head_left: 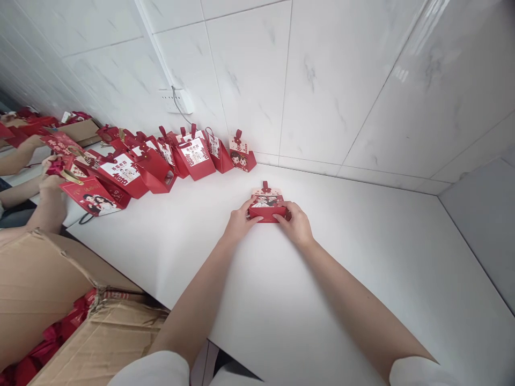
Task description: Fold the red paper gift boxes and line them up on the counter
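Between my hands, on the white table, is a small red gift box (pixel 267 214) with a cartoon couple printed on it and a dark red ribbon loop at its top. My left hand (pixel 238 220) grips its left side, thumb along the lower front. On the other side my right hand (pixel 296 221) holds the right end, fingers at the edge and thumb on the front. The underside and back of the box are hidden from me.
Several finished-looking red gift boxes (pixel 197 158) stand in a row along the tiled wall. At lower left, an open cardboard carton (pixel 116 332) holds red items. Another person's hand (pixel 54 171) is at far left. A socket (pixel 176 101) with a cable is on the wall.
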{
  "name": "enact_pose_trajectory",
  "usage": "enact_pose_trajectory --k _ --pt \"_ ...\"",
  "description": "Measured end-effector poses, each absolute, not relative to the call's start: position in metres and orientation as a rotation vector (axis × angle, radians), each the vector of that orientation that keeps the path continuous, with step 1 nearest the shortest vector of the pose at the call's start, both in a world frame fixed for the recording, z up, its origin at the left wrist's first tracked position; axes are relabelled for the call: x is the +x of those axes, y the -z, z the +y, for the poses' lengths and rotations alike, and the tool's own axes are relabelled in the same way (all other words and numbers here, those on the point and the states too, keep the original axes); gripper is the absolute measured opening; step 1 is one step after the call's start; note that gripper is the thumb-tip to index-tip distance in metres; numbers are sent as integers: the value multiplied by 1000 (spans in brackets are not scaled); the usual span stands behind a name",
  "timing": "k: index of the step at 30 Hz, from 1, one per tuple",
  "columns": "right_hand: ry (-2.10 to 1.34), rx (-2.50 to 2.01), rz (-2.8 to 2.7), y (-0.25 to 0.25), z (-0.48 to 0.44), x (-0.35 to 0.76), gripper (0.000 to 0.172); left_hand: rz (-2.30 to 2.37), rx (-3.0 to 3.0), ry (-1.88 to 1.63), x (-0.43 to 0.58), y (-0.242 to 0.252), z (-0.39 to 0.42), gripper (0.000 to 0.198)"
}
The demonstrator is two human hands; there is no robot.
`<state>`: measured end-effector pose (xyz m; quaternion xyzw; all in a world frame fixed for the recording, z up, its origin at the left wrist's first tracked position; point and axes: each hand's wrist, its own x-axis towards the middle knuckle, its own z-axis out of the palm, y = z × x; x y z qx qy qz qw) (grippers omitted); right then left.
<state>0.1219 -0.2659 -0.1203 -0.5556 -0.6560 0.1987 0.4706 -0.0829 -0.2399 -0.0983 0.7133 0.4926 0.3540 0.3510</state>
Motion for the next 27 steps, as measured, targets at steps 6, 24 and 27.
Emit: enact_pose_trajectory --k 6,24,27 --pt "-124 -1295 -1720 113 -270 123 30 1364 2187 -1016 -86 91 -243 51" --pt "-98 -1263 -1676 114 -263 116 13 1235 2253 -1134 -73 96 -240 31" --pt "-156 -1234 -1696 118 -263 117 14 1236 2281 -1113 -72 95 -243 32"
